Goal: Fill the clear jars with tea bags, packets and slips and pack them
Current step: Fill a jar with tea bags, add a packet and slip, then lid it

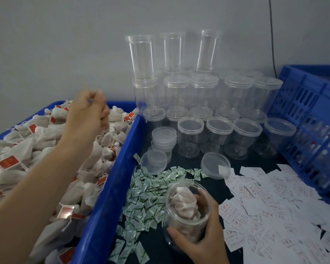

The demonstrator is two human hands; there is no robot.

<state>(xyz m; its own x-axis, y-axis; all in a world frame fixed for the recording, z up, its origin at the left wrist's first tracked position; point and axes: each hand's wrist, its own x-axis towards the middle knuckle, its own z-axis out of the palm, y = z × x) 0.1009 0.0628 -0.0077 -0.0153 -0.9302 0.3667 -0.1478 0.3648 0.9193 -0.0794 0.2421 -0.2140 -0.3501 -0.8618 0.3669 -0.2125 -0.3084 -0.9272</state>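
Note:
My right hand (200, 239) grips an open clear jar (187, 210), tilted toward me and partly filled with tea bags. My left hand (88, 115) is raised over the blue bin (111, 187) of white tea bags (36, 149) with red tags. Its fingers are curled and pinch tea bag strings, with bags dangling below it. Green-and-white packets (147, 195) lie in a heap beside the jar. White printed slips (271, 206) are spread out to the right.
Empty lidded jars (204, 115) are stacked against the wall, with open jars in front and loose lids (215, 164) near the packets. A blue slatted crate (312, 130) stands at the right edge, holding filled jars.

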